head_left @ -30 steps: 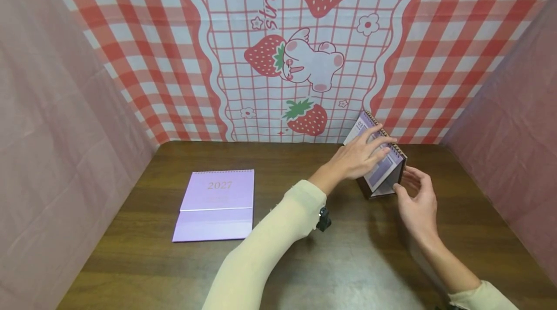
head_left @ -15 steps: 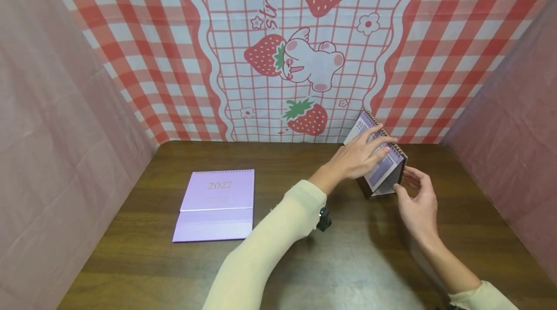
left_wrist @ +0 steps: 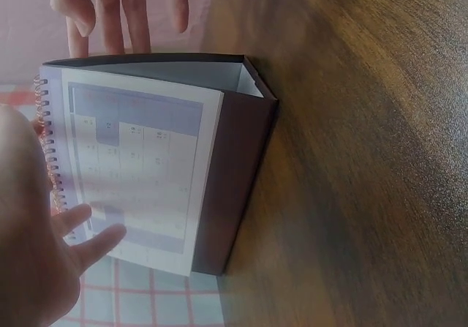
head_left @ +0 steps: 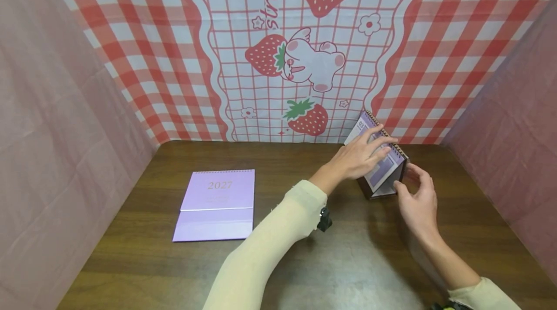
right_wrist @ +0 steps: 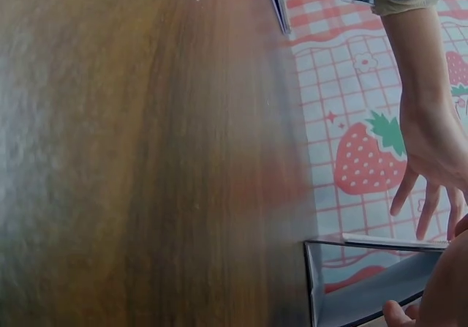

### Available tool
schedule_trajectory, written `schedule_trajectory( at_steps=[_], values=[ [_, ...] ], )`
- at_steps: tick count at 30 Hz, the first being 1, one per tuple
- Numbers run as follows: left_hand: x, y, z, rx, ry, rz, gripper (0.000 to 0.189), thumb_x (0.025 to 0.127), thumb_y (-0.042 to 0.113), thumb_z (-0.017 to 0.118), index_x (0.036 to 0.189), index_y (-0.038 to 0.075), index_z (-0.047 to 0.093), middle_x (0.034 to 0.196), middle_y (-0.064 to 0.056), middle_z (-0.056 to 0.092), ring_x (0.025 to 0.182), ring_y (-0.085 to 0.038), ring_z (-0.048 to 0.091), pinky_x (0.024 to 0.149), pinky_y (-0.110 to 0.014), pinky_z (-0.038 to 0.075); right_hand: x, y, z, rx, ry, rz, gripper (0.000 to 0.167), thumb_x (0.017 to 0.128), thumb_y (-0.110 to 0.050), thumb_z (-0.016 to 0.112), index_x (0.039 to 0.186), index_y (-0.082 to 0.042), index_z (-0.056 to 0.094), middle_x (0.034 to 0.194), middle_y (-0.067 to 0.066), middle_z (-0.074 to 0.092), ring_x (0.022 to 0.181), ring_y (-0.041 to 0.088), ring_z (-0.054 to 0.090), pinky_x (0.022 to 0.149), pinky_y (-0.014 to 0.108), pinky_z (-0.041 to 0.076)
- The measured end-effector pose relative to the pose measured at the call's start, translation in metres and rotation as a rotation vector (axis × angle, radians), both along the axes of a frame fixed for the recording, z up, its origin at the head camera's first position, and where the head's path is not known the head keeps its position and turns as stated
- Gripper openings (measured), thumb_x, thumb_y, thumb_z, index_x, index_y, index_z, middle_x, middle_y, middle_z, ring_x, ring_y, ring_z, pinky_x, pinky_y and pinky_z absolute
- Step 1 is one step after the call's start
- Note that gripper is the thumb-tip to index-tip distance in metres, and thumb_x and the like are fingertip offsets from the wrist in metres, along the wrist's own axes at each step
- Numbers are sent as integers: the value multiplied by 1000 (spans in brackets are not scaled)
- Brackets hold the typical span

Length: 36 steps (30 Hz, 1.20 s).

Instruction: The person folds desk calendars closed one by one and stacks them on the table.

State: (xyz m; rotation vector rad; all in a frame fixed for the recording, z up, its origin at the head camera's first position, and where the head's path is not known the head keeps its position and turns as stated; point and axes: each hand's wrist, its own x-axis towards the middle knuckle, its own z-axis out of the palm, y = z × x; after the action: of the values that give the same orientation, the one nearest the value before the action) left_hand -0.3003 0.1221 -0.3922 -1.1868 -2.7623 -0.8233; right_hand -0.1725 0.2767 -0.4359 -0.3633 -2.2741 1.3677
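A spiral-bound desk calendar [head_left: 385, 172] stands as a tent at the back right of the table, its purple-and-white month page facing left. The left hand [head_left: 358, 156] lies across that page and the top spiral with its fingers spread. Two of its fingers [left_wrist: 99, 246] show over the printed page in the left wrist view. At the calendar's near end is the right hand [head_left: 419, 203], its fingers behind the back panel and its thumb by the panel's near edge. The calendar's dark brown base [left_wrist: 234, 173] rests on the wood; the tips behind the panel are hidden.
A lavender calendar [head_left: 217, 201] marked 2027 lies on the left of the brown wooden table [head_left: 130, 257]. A strawberry-print cloth [head_left: 261, 107] hangs along the back edge, with pink curtains [head_left: 69, 131] at both sides.
The right hand's fingers have shifted slightly upward and bent a little more behind the calendar. The left hand and both calendars stay in place.
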Motion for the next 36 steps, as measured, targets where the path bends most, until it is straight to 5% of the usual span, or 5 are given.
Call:
schedule_trajectory(
  at_steps=[3,12,20,36],
  values=[
    [0,1,0,3,-2,-3,52,121,57,28,170,48,44,192,14,11,173,-23,38,123,-51,56,-2,-1,1,-100,-10,29,60,109,-4,60,167,-3,45,163,20,57,151,27,57,95,-2,46],
    [0,-2,-3,77,-35,-26,54,122,54,25,171,44,46,192,12,13,175,-24,33,134,-56,45,-3,-4,5,-339,78,77,69,107,6,56,169,-13,32,179,25,41,166,29,47,124,13,47],
    [0,-2,-8,139,-48,-55,55,123,48,25,173,38,46,193,6,13,174,-29,35,135,-58,44,-3,-2,10,-209,74,85,73,108,3,55,176,-12,34,180,21,44,166,34,45,127,13,44],
    [-2,-1,-3,156,-49,-65,55,124,43,25,171,33,49,192,1,19,178,-25,25,142,-56,30,-6,-1,20,-156,169,75,68,106,4,59,172,-6,44,177,20,48,165,29,49,117,8,50]
  ],
)
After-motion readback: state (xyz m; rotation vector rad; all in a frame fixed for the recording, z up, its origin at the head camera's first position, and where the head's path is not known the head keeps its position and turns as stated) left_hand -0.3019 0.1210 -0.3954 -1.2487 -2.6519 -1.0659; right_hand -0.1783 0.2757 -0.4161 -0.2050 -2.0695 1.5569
